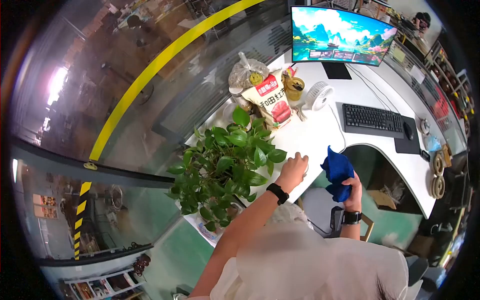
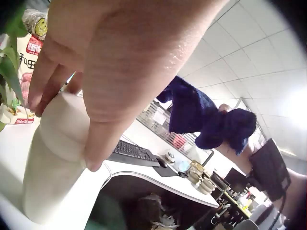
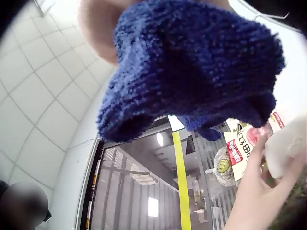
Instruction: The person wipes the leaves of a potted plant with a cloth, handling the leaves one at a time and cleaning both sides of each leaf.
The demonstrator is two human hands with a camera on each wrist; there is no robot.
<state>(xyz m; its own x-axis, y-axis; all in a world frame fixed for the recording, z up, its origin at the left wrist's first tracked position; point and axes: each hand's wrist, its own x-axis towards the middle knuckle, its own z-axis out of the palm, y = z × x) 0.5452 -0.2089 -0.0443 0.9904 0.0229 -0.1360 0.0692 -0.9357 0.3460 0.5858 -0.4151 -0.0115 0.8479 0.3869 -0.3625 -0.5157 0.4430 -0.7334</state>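
Observation:
A white rounded, bottle-like object stands on the white desk in the left wrist view, and my left hand grips its top, thumb on one side and fingers on the other. From above, my left hand mostly hides this object. A dark blue cloth hangs bunched in my right hand, held above the desk's inner edge. The same cloth fills the upper part of the right wrist view, where a bit of my right hand shows behind it.
Beside my left arm is a leafy potted plant. Behind it stand a printed food bag, a jar and a small white fan. Farther right are a monitor, keyboard and mouse.

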